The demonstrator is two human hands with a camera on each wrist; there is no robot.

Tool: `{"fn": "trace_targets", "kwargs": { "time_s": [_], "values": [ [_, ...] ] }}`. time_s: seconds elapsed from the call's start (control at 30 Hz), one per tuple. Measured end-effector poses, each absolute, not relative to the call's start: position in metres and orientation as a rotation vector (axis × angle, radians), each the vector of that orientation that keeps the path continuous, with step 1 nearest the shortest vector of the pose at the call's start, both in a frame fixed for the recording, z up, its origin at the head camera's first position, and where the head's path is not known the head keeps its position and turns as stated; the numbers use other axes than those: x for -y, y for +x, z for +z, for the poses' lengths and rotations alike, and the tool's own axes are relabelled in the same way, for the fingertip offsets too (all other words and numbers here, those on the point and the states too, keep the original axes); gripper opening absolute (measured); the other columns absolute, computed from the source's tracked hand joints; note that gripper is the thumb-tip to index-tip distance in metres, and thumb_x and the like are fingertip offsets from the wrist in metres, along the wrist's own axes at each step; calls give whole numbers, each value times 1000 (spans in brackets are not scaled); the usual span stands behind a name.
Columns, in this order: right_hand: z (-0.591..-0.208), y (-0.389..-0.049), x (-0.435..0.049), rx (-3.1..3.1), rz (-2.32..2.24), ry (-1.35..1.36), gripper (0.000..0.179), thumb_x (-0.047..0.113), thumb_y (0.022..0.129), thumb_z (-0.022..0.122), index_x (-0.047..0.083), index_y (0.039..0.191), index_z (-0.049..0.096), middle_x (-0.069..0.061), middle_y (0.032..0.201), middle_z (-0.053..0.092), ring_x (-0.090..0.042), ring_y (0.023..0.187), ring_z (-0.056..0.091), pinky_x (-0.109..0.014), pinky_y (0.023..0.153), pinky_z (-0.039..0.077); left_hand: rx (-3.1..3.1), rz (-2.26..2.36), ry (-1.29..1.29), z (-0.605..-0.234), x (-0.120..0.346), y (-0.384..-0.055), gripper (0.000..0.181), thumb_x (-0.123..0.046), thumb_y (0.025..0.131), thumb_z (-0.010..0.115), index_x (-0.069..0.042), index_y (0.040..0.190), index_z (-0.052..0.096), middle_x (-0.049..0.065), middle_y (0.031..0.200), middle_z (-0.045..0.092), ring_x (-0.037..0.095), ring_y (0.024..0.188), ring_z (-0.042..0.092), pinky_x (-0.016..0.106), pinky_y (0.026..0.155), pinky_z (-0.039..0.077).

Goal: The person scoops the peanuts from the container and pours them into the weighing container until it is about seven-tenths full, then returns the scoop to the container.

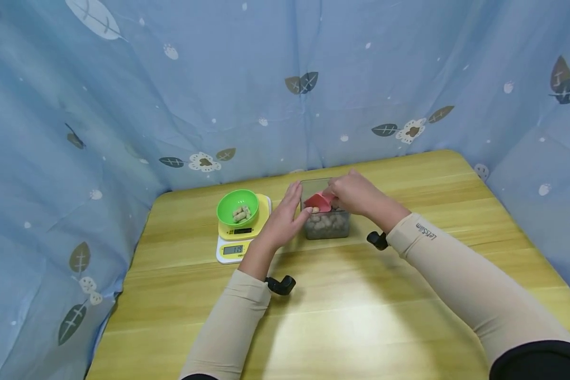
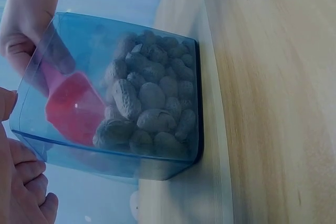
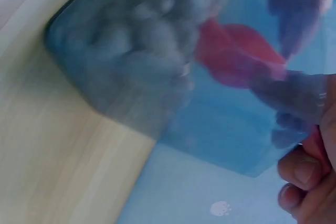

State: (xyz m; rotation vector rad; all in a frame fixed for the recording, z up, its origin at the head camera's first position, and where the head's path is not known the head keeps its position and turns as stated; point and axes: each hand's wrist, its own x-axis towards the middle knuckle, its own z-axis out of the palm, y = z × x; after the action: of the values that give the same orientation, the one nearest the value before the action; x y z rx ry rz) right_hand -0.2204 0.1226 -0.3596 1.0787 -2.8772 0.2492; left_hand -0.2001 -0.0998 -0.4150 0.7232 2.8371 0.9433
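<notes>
A clear bluish plastic container [image 2: 173, 169] stands on the table, its lower part filled with peanuts in their shells [image 2: 152, 95]. My right hand [image 1: 353, 194] grips the handle of a pink scoop [image 1: 319, 201], whose bowl is tilted down inside the container against the peanuts. A pale peanut shows beside the scoop's edge. My left hand [image 1: 285, 219] holds the container at its near left corner, thumb at the rim and the other fingers along the outer left side. In the right wrist view, the scoop [image 3: 236, 56] shows blurred through the container wall.
Left of the container, a yellow and white digital kitchen scale [image 1: 261, 211] bears a green bowl [image 1: 225, 206] with several peanuts in it. Its display [image 1: 233, 249] is lit with digits. The wooden table [image 1: 332, 316] ends at a blue patterned curtain [image 1: 266, 95].
</notes>
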Motion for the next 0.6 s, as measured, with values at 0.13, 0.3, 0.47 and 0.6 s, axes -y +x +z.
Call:
{"fn": "trace_targets", "kwargs": {
  "time_s": [0.13,0.3,0.47,0.6],
  "values": [
    [-352,-220,-121,2968,335,1097,9,9,85,75,16,88,80,1,84,73,-17,73,65,-40,74,50,-2849,927,738,-416,100,-200,72,-48,103,40,-12,160,11,-6,167,0,13,153,0,43,123,16],
    [-348,-223,-122,3120,533,1076,10,6,87,70,12,86,78,1,83,73,-15,71,58,-34,68,49,-2852,932,731,-416,98,-200,72,-47,103,40,-12,159,12,-5,167,1,13,153,1,42,123,17],
    [-352,-226,-123,3168,691,1007,7,12,87,72,9,91,77,1,84,73,-14,71,56,-33,68,48,-2840,944,724,-416,98,-200,71,-47,104,40,-12,160,12,-6,167,1,13,153,2,43,122,18],
    [-355,-228,-129,3165,813,973,12,13,87,72,9,97,78,0,87,73,-15,74,57,-34,71,49,-2843,942,729,-416,99,-200,73,-51,103,37,-11,159,12,-6,167,0,13,153,2,42,123,17]
  ]
}}
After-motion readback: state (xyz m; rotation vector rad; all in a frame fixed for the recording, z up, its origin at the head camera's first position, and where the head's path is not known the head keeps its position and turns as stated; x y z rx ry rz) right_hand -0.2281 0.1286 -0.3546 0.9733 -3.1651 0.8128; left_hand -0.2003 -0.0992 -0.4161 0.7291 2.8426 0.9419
